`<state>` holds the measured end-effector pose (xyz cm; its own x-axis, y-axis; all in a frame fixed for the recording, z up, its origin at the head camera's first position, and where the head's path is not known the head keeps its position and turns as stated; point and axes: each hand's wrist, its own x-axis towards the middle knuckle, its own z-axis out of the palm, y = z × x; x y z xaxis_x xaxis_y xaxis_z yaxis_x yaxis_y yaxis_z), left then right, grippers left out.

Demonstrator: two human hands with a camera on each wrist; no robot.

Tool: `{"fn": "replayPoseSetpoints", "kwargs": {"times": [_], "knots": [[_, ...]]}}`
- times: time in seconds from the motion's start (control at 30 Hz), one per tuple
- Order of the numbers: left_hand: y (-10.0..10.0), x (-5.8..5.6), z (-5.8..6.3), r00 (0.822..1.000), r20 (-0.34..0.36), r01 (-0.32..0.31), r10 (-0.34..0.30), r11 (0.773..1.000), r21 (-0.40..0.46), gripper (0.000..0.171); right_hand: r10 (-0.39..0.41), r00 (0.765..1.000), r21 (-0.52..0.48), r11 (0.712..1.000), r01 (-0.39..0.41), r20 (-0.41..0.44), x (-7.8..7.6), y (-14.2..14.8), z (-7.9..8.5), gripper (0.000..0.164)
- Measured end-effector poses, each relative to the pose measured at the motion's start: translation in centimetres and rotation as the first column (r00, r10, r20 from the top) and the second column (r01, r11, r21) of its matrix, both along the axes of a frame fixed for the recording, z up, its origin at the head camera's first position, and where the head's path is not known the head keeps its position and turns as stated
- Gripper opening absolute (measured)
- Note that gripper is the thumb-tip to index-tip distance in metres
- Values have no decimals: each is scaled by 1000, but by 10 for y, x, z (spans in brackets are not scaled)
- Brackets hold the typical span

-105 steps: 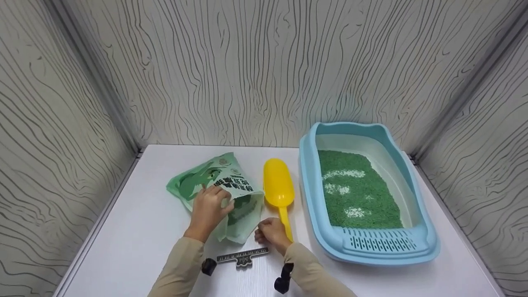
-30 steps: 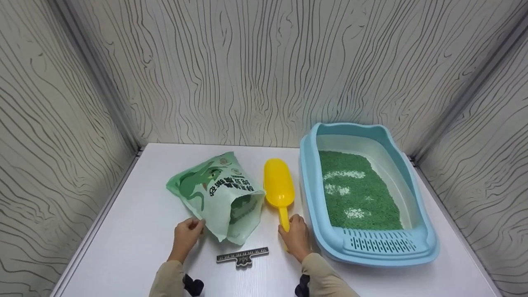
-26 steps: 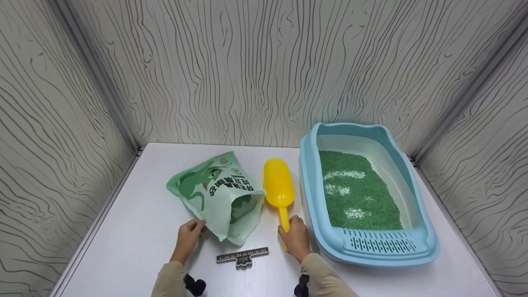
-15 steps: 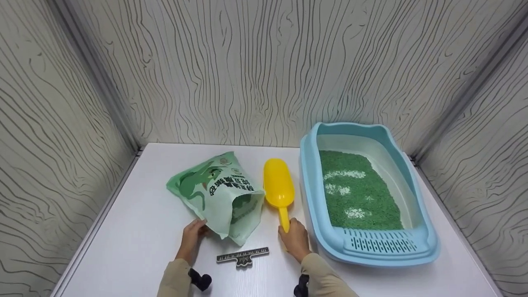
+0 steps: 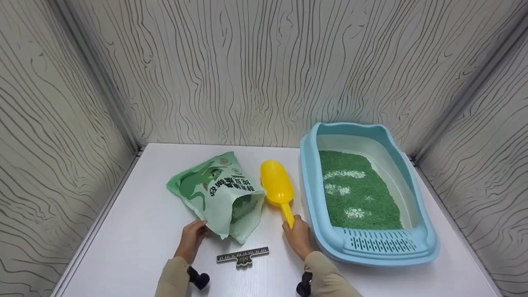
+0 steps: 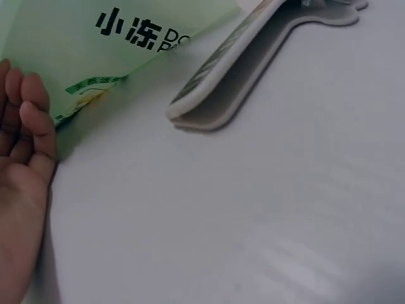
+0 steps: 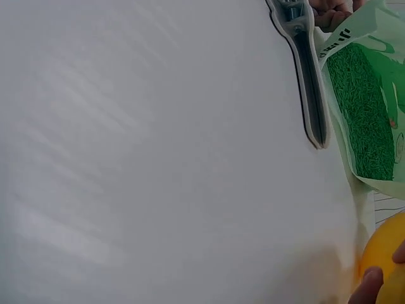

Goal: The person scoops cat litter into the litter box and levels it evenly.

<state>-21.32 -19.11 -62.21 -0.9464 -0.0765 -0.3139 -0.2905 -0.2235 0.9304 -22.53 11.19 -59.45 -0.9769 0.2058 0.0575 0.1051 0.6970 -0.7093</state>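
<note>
A green and white cat litter bag [image 5: 225, 194] lies on its side in the head view, its mouth facing me. Green pellets show inside it in the right wrist view. My left hand [image 5: 193, 239] pinches the near left edge of the bag's mouth, fingers bent in the left wrist view. My right hand [image 5: 298, 236] grips the handle of a yellow scoop [image 5: 277, 181], whose bowl points away from me beside the bag. Only a few fingertips [image 7: 370, 282] and part of the scoop show in the right wrist view.
A light blue litter box [image 5: 309, 194] with green pellets stands at the right, close to my right hand. A wide clip with a piano-key pattern [image 5: 243, 256] lies between my forearms on the white table [image 5: 123, 231]. Patterned walls [image 5: 222, 82] enclose the back and sides.
My left hand left the bag's top and took its near left edge. My right hand moved onto the scoop's handle; the scoop has since swung slightly, its bowl leaning left toward the bag.
</note>
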Motion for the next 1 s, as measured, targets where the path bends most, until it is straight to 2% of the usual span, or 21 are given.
{"fn": "replayPoseSetpoints", "kwargs": {"times": [0.3, 0.6, 0.73, 1.0], "knots": [[-3, 0, -1, 1000, 9, 24, -24, 1000, 14, 20, 43, 995, -37, 998, -47, -87, 5, 8, 7, 18], [-7, 0, -3, 999, 27, 40, -41, 998, 54, 20, 60, 993, -19, 998, -62, -103, 20, 9, 17, 18], [-8, 0, -2, 999, 18, 41, -42, 998, 54, 20, 67, 990, -18, 997, -70, -125, 21, 9, 20, 17], [-6, 2, -1, 999, 3, 31, -32, 998, 57, 20, 78, 993, -17, 997, -80, -88, 21, 8, 28, 18]]}}
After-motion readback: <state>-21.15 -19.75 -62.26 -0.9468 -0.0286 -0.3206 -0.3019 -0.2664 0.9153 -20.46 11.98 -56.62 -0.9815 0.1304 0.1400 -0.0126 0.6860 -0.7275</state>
